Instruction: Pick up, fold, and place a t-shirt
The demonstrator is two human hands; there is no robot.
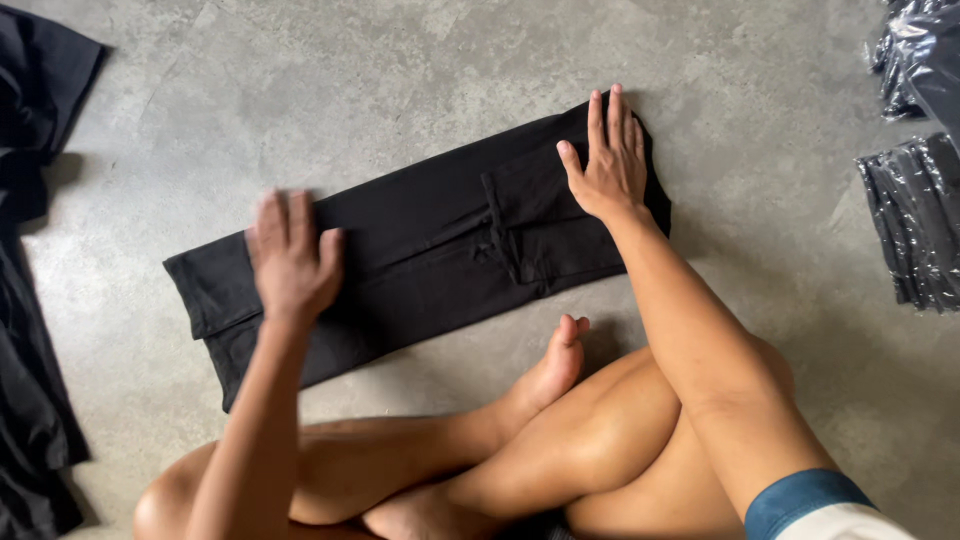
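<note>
A black garment (420,245), folded into a long narrow strip, lies slanted on the grey concrete floor (400,70) in front of my crossed legs. My left hand (290,258) rests flat on its left part, fingers spread and a little blurred. My right hand (608,160) presses flat on the right end of the garment, fingers apart and pointing away from me. Neither hand grips anything.
More black cloth (30,300) lies along the left edge of the floor. Black items wrapped in shiny plastic (915,220) are stacked at the right edge. My bare legs and a foot (550,375) sit just below the garment.
</note>
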